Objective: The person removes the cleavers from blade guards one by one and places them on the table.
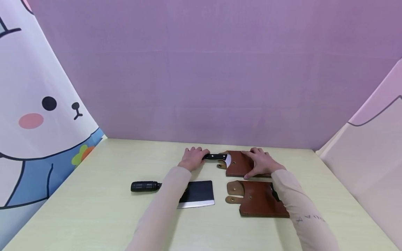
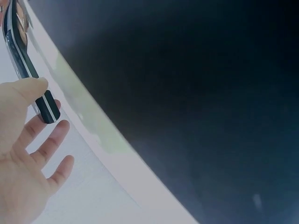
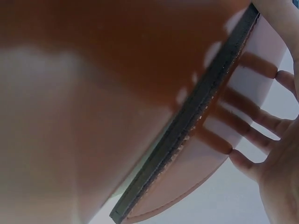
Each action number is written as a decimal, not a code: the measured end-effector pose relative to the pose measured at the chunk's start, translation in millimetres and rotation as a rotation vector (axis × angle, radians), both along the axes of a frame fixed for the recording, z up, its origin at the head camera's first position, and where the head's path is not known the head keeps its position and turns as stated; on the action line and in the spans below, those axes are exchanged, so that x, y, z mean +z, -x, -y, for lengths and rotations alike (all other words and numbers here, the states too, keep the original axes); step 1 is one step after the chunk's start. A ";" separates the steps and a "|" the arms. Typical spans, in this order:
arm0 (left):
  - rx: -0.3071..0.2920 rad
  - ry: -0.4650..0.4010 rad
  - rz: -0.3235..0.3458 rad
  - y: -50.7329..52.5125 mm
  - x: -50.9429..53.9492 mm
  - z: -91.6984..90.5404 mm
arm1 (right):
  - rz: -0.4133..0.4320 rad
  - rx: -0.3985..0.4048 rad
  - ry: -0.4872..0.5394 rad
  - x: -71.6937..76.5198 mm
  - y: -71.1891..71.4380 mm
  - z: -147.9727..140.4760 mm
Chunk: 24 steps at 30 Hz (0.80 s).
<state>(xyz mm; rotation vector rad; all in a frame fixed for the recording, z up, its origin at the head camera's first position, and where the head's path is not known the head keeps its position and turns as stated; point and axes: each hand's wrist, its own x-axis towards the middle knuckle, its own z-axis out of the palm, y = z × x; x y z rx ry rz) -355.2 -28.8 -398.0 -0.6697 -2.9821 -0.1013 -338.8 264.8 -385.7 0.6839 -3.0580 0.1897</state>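
Observation:
My left hand (image 1: 192,158) pinches the end of a black knife handle (image 1: 215,156) between thumb and fingers. In the left wrist view its other fingers are spread. Most of that knife's blade is hidden inside a brown leather sheath (image 1: 235,163); only the silvery heel shows at the sheath's mouth. Over this sheath my right hand (image 1: 261,162) lies spread, thumb toward the near edge, fingers toward the far side. In the right wrist view its straight fingertips touch the glossy leather, which mirrors them. An unsheathed cleaver (image 1: 198,191) with a ribbed black handle lies under my left forearm.
A second brown sheath (image 1: 261,200), its tan straps pointing left, lies nearer on the pale table (image 1: 94,216), partly covered by my right forearm. A lilac backdrop (image 1: 201,87) closes off the back. A cartoon-printed sheet (image 1: 37,76) hangs at the left.

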 end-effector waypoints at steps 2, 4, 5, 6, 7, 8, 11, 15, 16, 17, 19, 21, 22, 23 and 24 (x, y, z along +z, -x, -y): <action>-0.004 -0.002 -0.014 -0.2 0.7 0.5 | -0.014 -0.002 -0.003 0.4 0.0 0.2; -0.007 -0.003 -0.031 -0.3 1.5 1.2 | -0.032 0.001 -0.006 1.0 0.3 0.2; -0.007 -0.003 -0.040 -0.3 1.9 1.7 | -0.040 0.003 -0.006 1.6 0.5 0.2; -0.007 -0.003 -0.047 -0.2 2.4 2.1 | -0.043 0.005 -0.005 2.3 0.5 0.3; -0.008 0.001 -0.058 0.0 2.8 2.6 | -0.047 0.006 -0.006 3.3 0.5 0.4; -0.009 0.003 -0.066 0.2 3.3 3.0 | -0.049 0.007 -0.006 4.2 0.3 0.5; -0.019 0.008 -0.082 0.4 4.6 4.3 | -0.046 0.014 -0.004 7.0 -0.8 1.2; -0.039 0.020 -0.093 1.1 5.8 5.6 | -0.041 0.023 -0.001 8.9 -2.6 1.6; -0.043 0.023 -0.095 1.5 5.9 5.9 | -0.042 0.025 -0.001 9.2 -2.9 1.5; -0.047 0.030 -0.100 1.8 6.0 6.3 | -0.043 0.027 0.000 9.4 -3.2 1.4; -0.054 0.041 -0.109 2.2 6.2 6.9 | -0.046 0.029 0.001 9.3 -3.5 1.0; -0.064 0.052 -0.124 2.9 6.2 7.6 | -0.051 0.032 0.003 9.4 -4.1 0.8; -0.070 0.057 -0.130 3.1 6.4 8.1 | -0.054 0.032 0.002 9.4 -4.4 0.7; -0.077 0.062 -0.136 3.2 6.5 8.6 | -0.057 0.035 0.001 9.6 -4.9 0.7; -0.084 0.063 -0.141 3.2 6.6 9.2 | -0.059 0.037 0.002 10.0 -5.3 0.7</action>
